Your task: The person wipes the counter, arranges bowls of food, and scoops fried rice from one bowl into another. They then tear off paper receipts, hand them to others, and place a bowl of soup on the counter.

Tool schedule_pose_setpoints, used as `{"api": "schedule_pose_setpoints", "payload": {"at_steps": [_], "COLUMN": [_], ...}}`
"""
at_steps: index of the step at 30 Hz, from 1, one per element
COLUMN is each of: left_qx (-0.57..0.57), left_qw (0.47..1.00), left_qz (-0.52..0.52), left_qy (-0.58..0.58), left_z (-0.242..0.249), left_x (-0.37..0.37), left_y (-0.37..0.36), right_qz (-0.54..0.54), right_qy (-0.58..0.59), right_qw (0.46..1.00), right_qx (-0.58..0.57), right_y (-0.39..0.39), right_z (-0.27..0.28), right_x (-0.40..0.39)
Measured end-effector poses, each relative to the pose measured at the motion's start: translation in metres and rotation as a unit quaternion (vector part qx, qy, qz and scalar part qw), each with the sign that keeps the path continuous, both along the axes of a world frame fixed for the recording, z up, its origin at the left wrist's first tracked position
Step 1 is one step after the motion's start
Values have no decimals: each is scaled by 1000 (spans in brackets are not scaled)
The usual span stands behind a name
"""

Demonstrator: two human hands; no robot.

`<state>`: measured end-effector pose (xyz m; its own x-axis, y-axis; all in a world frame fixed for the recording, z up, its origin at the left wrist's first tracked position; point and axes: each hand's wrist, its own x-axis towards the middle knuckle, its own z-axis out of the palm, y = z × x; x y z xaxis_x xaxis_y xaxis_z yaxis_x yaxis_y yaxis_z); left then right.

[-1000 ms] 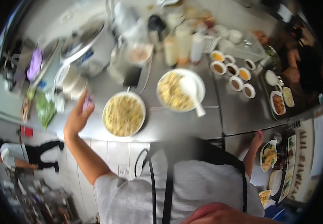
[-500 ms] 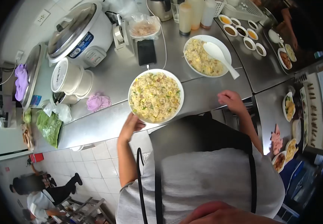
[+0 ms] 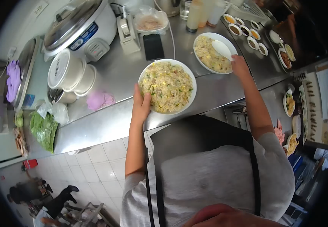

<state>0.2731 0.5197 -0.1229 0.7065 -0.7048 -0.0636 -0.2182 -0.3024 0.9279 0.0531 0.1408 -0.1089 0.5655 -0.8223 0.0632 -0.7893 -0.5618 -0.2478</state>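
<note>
A white bowl (image 3: 192,94) heaped with fried rice (image 3: 167,86) sits near the counter's front edge. My left hand (image 3: 140,104) rests along the left side of this bowl, its fingers stretched out and the thumb apart. Farther back and to the right stands a second white bowl (image 3: 224,39), holding less fried rice (image 3: 209,56). A white serving spoon (image 3: 220,49) lies in it, tilted on the rice. At that bowl's right rim, my right hand (image 3: 240,66) is closed on the spoon's handle, which the fingers mostly hide.
Behind the near bowl lie a black phone (image 3: 153,47) and a tape dispenser (image 3: 129,39). A rice cooker (image 3: 86,34), stacked white tubs (image 3: 71,72) and a purple cloth (image 3: 100,100) are on the left. Squeeze bottles (image 3: 194,15) and several small sauce dishes (image 3: 235,30) stand at the back right.
My right hand has reached forward from the counter's edge and taken the spoon's handle. My left hand has moved up along the near bowl's side. The whole view has shifted slightly.
</note>
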Motion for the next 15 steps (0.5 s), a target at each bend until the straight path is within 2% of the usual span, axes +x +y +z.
{"api": "schedule_pose_setpoints", "payload": {"at_steps": [1, 2, 5, 7, 10, 13, 15], "left_qx": [-4, 26, 78, 79, 39, 3, 0], "left_qw": [998, 996, 974, 971, 975, 980, 981], "left_qz": [3, 0, -31, -29, 3, 31, 43], "left_qy": [-66, -83, -210, -225, -218, -195, -187], "left_z": [-4, 17, 12, 8, 5, 3, 3], "left_x": [1, -3, 3, 5, 3, -1, -3], "left_y": [-2, -10, -20, -20, -22, -25, -24], "right_qz": [-1, 0, -32, -62, -30, 56, 145], "right_qy": [1, 22, 60, 62, 58, 87, 141], "right_qw": [1000, 1000, 998, 996, 996, 992, 962], "right_qx": [4, 17, 18, -15, -53, -75, -184], "right_y": [1, 5, 18, 30, 43, 60, 70], "right_z": [-2, 3, 38, 54, 72, 89, 90], "right_x": [-1, 1, 3, 6, 11, 23, 29]}}
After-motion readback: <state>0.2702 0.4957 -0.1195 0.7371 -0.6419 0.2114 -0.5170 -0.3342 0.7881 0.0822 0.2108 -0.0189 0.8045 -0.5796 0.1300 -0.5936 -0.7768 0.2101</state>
